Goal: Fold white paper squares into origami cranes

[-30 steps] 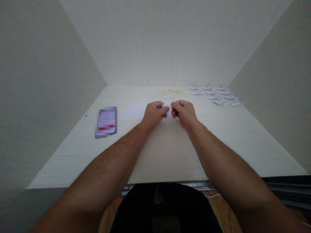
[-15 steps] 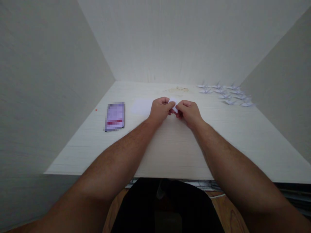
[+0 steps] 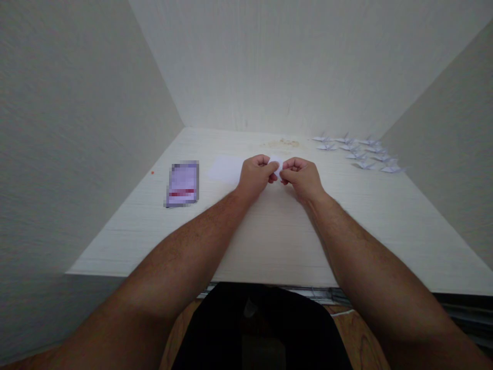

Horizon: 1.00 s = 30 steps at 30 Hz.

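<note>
Head view: left hand [image 3: 254, 173] pinches a small white paper piece [image 3: 276, 159] over the table [image 3: 277, 241]; right hand [image 3: 304, 177], fingertips close together, sits at the piece's right edge, grip unclear to me. White sheet [image 3: 223, 168] lies left; folded paper birds [image 3: 356, 155], far right.

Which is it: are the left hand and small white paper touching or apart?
Touching. The head view shows the left hand pinching the small white paper under its thumb.
</note>
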### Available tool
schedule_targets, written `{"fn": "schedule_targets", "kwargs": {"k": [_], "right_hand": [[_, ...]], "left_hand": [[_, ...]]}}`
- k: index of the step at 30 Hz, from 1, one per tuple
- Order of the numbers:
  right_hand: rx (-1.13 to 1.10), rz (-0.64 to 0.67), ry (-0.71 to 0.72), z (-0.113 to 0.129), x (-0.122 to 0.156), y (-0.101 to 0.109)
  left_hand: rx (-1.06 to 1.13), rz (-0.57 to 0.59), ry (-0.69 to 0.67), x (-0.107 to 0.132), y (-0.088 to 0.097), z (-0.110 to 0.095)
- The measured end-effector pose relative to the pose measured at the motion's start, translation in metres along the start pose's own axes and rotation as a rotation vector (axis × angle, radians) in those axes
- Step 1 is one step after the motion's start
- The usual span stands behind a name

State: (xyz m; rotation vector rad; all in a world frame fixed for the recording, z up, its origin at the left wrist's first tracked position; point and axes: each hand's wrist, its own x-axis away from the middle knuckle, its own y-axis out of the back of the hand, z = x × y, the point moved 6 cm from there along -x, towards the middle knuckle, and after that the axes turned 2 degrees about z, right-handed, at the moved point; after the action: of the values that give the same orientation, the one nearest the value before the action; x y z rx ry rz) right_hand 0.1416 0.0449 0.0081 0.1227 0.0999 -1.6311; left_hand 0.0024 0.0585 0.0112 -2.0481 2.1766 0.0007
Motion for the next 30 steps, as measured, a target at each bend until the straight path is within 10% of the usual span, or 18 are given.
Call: {"fn": "schedule_targets", "kwargs": {"k": [30], "right_hand": [[-0.064, 0.059, -0.009, -0.0046, -0.0012, -0.0037]], "left_hand": [[0.093, -0.004, -0.015, -0.0002, 0.0008, 0.0019]]}}
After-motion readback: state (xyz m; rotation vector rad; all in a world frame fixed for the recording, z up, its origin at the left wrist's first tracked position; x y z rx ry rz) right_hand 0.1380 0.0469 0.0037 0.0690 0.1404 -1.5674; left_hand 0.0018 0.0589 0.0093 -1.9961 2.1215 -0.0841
